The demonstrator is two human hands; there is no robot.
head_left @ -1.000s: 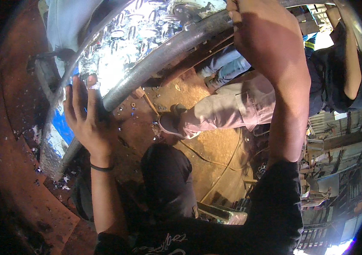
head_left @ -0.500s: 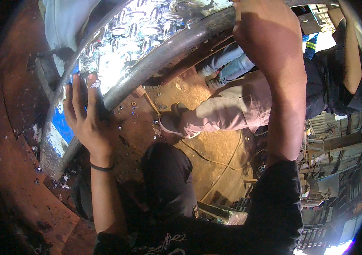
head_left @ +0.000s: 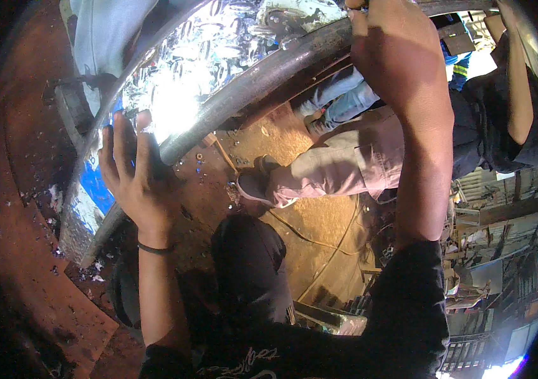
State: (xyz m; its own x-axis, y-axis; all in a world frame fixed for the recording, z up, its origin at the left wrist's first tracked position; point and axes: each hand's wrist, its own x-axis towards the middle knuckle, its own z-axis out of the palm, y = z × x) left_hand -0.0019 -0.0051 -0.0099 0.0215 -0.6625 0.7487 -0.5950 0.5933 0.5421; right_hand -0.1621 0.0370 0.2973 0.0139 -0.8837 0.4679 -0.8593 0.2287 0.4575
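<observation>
A shiny tread-patterned metal sheet with a thick grey pipe along its near edge fills the upper left. My left hand, with a dark band at the wrist, lies on the sheet's lower left part beside the pipe, over a blue and white patch. Its fingers are stretched out and hold nothing. My right hand reaches to the top edge, at the pipe's upper part. Its fingers curl in and are partly cut off by the frame; what they hold cannot be made out.
At right, a person in light trousers and a dark top stands close by; blue-jeaned legs show behind. A yellowish cable crosses the brown floor. Small scraps lie near a wooden handle. Light cloth shows at upper left.
My left hand has shifted slightly right and down along the sheet. My right hand has moved only slightly at the top edge; its wrist is a little more bent.
</observation>
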